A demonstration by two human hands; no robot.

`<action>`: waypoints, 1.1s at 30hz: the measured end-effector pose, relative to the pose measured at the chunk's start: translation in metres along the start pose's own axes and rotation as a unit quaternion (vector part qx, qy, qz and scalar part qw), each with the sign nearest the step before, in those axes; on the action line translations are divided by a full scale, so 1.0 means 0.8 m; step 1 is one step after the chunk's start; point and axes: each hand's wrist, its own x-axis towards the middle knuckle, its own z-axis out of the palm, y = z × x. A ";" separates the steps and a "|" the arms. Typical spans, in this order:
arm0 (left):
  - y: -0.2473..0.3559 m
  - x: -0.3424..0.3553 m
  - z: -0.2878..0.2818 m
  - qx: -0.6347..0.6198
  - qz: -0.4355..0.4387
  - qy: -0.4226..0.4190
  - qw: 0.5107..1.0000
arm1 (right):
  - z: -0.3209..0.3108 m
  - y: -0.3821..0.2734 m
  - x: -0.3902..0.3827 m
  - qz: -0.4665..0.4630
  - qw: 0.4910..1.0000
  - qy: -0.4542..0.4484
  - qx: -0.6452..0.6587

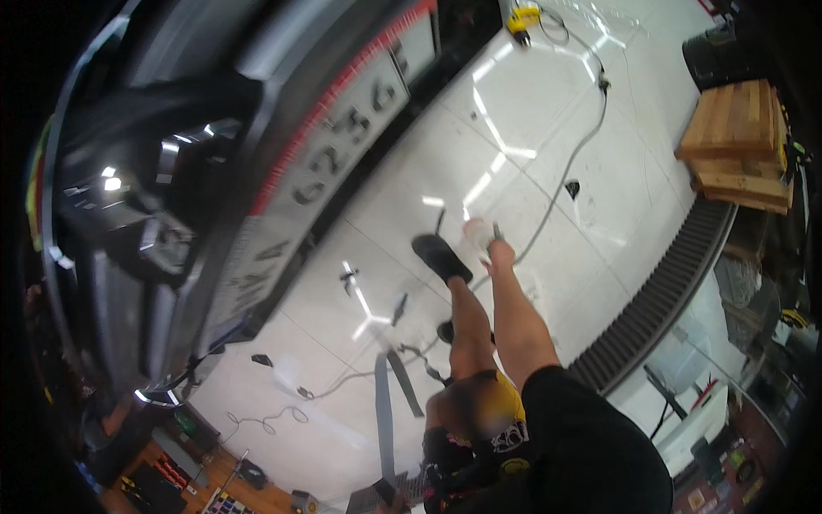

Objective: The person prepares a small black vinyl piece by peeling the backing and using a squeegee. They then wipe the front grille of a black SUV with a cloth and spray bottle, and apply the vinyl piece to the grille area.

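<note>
My right arm reaches out over the pale floor. Its hand (501,254) is closed around a pale translucent object (481,236), perhaps a bottle, with a narrow dark part beside the fingers. Blur hides its exact kind. At the lower edge my left hand (396,505) shows only in part. It appears closed on the bottom end of a long grey strip (384,420); a shorter dark strip (405,385) hangs alongside. My leg and a black shoe (441,257) show just left of the right hand.
A dark vehicle (171,77) with a number plate (321,154) fills the left. A yellow heat gun (522,21) lies far off, near a grey cable (578,146). Wooden blocks (732,120) and a black ribbed strip (659,287) stand right. Small dark pieces dot the floor. Tools cover a bench (257,484) lower left.
</note>
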 end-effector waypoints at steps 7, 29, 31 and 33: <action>0.055 -0.018 0.017 -0.075 0.081 -0.011 0.994 | -0.124 -0.044 -0.253 -0.137 0.987 0.037 0.070; 0.336 -0.031 0.211 -0.132 0.148 0.065 0.978 | -0.540 -0.782 -0.354 -0.689 0.714 0.054 0.114; 0.357 -0.027 0.241 -0.143 0.131 0.077 0.978 | -0.543 -0.831 -0.317 -0.651 0.744 -0.007 0.151; 0.377 -0.024 0.264 -0.151 0.118 0.092 0.977 | -0.544 -0.883 -0.299 -0.655 0.735 -0.011 0.175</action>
